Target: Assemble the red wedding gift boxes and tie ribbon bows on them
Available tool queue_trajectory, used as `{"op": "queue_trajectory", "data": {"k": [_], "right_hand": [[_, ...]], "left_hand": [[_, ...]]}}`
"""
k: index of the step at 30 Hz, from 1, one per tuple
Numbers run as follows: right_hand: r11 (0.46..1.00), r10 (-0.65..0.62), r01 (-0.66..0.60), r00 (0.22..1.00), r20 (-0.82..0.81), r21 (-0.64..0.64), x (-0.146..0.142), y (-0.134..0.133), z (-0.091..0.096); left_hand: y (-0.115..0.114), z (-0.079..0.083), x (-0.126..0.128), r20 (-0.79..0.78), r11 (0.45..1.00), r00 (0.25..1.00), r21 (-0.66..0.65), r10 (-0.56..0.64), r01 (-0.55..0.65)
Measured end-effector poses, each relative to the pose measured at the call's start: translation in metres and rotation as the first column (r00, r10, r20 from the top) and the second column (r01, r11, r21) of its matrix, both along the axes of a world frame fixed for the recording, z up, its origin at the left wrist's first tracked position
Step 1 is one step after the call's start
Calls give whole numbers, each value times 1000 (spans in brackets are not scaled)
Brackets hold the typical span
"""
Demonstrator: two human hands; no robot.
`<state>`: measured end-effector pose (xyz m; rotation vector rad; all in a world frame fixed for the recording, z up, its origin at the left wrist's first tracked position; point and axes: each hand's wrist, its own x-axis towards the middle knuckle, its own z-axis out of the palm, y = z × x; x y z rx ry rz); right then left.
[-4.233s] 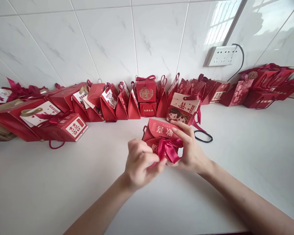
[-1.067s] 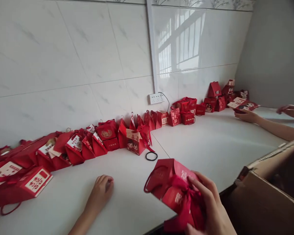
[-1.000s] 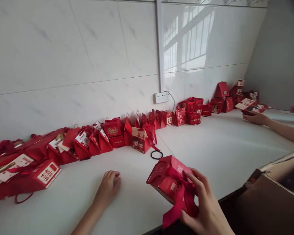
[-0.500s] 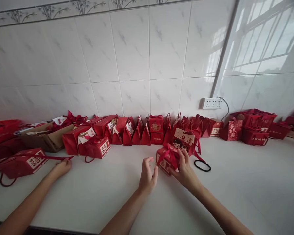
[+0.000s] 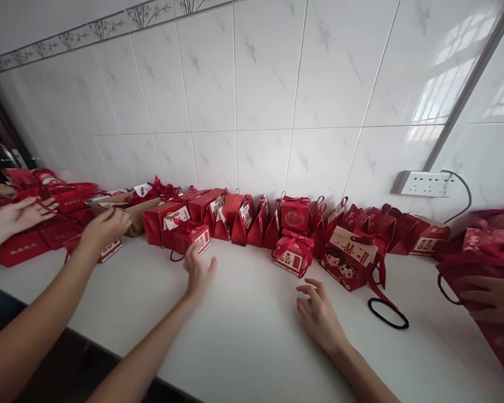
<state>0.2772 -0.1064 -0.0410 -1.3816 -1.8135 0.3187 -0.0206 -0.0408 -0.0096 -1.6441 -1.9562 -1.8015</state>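
Hovering low over the counter (image 5: 243, 319), the left hand (image 5: 199, 277) is blurred, its thumb standing off from the rest and nothing visible in its grip. Just beyond those fingers, a little to their left, sits a ribbon-tied double-happiness gift box (image 5: 180, 242). From where I stand the fingertips overlap the box's near edge, and I can't tell whether they touch it. Its long axis runs mostly sideways across the fingers, with the white-panelled end turned to the right. Of the person's two hands, the left is clearly the nearer; the right is well apart from that box.

Loosely curled and bare of any load, the right hand (image 5: 318, 319) hangs close in front of a bow-topped double-happiness box (image 5: 292, 260). That one lies beyond its fingers and slightly left, with a gap showing between. Beyond them and to the right is the cartoon-couple favour box (image 5: 346, 266).

Left of the left fingers, a co-worker's hand (image 5: 111, 224) is raised near another small red box (image 5: 111, 250). Far right, someone else's hand (image 5: 493, 299) lies against a large red box, blurred.
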Motion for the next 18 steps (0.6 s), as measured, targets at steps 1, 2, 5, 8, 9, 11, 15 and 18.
{"op": "queue_trajectory", "data": {"k": [1, 2, 5, 8, 9, 11, 15, 18], "right_hand": [[1000, 18, -18, 1000, 12, 2, -1, 1, 0], [999, 35, -35, 999, 23, 9, -3, 1, 0], [997, 76, -78, 996, 53, 28, -5, 1, 0], [995, 98, -98, 993, 63, 1, -4, 0, 3], [995, 101, -100, 993, 59, -12, -4, 0, 5], [995, 96, -95, 994, 47, -21, -3, 0, 8], [995, 93, -91, 994, 63, -35, -5, 1, 12], [995, 82, -77, 993, 87, -64, -7, 2, 14]], "left_hand": [[3, 5, -18, 13, 997, 997, -12, 79, -78], [5, 11, -34, 23, 988, 988, -28, 150, -149], [12, 33, -71, 9, 955, 958, -83, 287, -285], [25, 58, -94, -77, 949, 956, -122, 284, -291], [31, 65, -100, -107, 952, 959, -133, 264, -277], [43, 78, -111, -143, 955, 963, -155, 229, -251], [62, 97, -129, -159, 961, 967, -162, 198, -223], [69, 107, -135, -200, 984, 973, -110, 115, -138]]}}
